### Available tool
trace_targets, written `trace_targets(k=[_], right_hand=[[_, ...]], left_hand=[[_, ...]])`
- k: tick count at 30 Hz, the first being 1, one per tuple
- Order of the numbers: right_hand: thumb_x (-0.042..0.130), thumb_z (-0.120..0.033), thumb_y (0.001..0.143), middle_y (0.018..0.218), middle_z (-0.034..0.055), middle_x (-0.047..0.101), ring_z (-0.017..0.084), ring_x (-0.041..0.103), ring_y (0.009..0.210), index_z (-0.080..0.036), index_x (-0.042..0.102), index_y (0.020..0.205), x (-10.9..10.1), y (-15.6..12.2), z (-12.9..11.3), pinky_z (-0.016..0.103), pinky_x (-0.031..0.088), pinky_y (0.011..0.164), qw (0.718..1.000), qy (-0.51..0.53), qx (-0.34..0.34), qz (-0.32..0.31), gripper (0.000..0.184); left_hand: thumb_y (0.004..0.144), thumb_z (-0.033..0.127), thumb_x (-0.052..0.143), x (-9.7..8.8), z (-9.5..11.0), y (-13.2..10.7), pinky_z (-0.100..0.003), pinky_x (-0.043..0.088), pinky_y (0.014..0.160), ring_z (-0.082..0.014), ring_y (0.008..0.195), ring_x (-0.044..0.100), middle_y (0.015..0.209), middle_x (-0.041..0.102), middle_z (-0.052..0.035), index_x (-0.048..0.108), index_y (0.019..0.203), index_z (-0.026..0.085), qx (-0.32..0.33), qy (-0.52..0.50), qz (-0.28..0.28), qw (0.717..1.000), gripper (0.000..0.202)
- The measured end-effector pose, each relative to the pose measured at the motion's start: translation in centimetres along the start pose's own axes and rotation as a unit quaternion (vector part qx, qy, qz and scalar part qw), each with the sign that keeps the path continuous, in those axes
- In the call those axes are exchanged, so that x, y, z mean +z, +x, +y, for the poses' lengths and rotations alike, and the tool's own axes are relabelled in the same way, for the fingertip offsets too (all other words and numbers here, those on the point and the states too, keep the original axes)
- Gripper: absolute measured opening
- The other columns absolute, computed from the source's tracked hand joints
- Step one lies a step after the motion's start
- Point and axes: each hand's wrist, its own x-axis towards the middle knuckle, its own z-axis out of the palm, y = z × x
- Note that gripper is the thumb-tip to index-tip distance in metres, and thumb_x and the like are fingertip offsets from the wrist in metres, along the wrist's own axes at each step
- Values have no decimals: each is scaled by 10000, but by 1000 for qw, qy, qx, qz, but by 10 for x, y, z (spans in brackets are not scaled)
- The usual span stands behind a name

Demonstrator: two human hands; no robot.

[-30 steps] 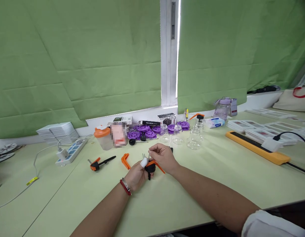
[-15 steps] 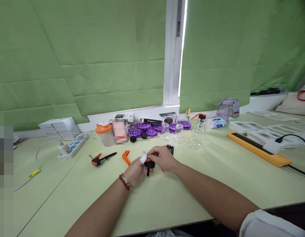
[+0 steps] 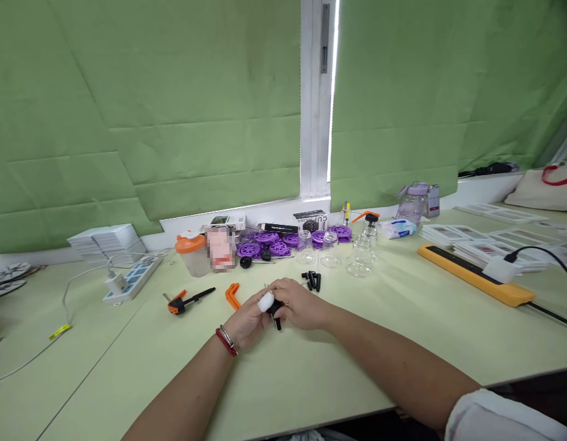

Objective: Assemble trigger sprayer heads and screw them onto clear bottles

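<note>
Near the middle of the table, my left hand (image 3: 250, 320), with a white wrap on the thumb, is closed around a small black part (image 3: 277, 308) that has a black stem pointing down toward me. My right hand (image 3: 302, 304) curls over the same part from the right, its fingers gripping it. Much of the part lies hidden under the fingers. Orange bent arms (image 3: 232, 296) rest just left of my hands. Further left sits an orange and black assembly (image 3: 177, 304) with a black rod. Several short black cylinders (image 3: 314, 281) lie beyond my right hand.
Purple openwork discs (image 3: 280, 248) are piled at the back beside an orange-lidded cup (image 3: 191, 256). Clear glass pieces (image 3: 359, 260) stand right of them. A yellow power strip (image 3: 476, 277) lies right; a white one (image 3: 134, 282) lies left. White cards (image 3: 106, 242) are stacked behind.
My right hand has gone from a fingertip pinch on top of the part to wrapping over it, covering its orange piece. The camera view has shifted slightly.
</note>
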Motion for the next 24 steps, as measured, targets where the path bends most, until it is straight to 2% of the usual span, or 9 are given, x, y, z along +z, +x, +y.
trace_targets(k=[5, 10, 14, 18, 20, 21, 22, 23, 24], right_hand=[[542, -92, 778, 1092, 92, 555, 188, 490, 1007, -169, 619, 1009, -2, -3, 2, 367, 381, 901, 996, 32, -72, -43, 256], [533, -83, 756, 1094, 71, 548, 177, 489, 1003, -174, 655, 897, 1, -5, -1, 333, 382, 882, 992, 23, -94, -83, 207], [560, -120, 767, 1072, 50, 555, 195, 443, 1060, -202, 658, 889, 4, -3, -5, 378, 309, 954, 994, -32, -92, -57, 177], [644, -249, 747, 1127, 63, 545, 215, 429, 1112, -226, 637, 971, -3, 2, 4, 405, 278, 977, 997, -45, -59, 1, 226], [642, -318, 750, 1136, 91, 550, 224, 464, 1087, -206, 615, 1018, -13, 3, 19, 389, 328, 935, 996, -35, 21, 74, 292], [573, -312, 805, 1082, 96, 577, 207, 511, 1012, -188, 609, 1012, -18, 2, 29, 350, 376, 871, 986, -31, 104, 126, 244], [476, -306, 862, 985, 90, 609, 185, 552, 897, -172, 609, 975, -24, 0, 41, 310, 408, 785, 962, -38, 215, 162, 220], [406, -307, 890, 898, 83, 626, 175, 567, 823, -163, 611, 933, -29, -3, 53, 282, 414, 718, 929, -58, 325, 167, 253], [395, -321, 890, 853, 78, 630, 172, 573, 794, -160, 613, 890, -34, -6, 64, 259, 409, 668, 896, -79, 413, 146, 270]], left_hand=[[635, 182, 732, 6, 10, -8, -310, 425, 749, -209, 873, 576, 843, 613, -48, 644, 919, 208, -24, 111, -38, 993, 298], [598, 177, 742, 8, 10, -10, -329, 461, 608, -201, 704, 582, 895, 608, -76, 619, 953, 217, -34, 182, -56, 981, 378], [625, 210, 726, 9, 10, -10, -300, 472, 543, -225, 764, 587, 967, 608, -114, 596, 1025, 235, -30, 196, -52, 979, 421], [670, 270, 699, 2, 10, -6, -306, 484, 558, -203, 733, 573, 878, 614, -90, 613, 979, 225, -19, 175, 5, 984, 323], [688, 296, 684, -5, 9, -2, -316, 486, 578, -177, 678, 559, 808, 599, -60, 625, 922, 211, -9, 165, 44, 985, 256], [694, 302, 678, -8, 8, 0, -318, 485, 589, -170, 674, 556, 790, 589, -50, 627, 899, 204, -2, 161, 62, 985, 233], [698, 305, 674, -12, 7, 3, -318, 485, 598, -167, 683, 555, 781, 581, -43, 625, 881, 197, 7, 158, 78, 984, 219], [702, 306, 671, -15, 6, 5, -318, 484, 606, -165, 698, 553, 778, 573, -38, 622, 871, 191, 17, 156, 94, 983, 211], [707, 307, 667, -18, 5, 7, -320, 486, 615, -161, 710, 546, 781, 566, -34, 618, 869, 186, 27, 154, 109, 982, 208]])
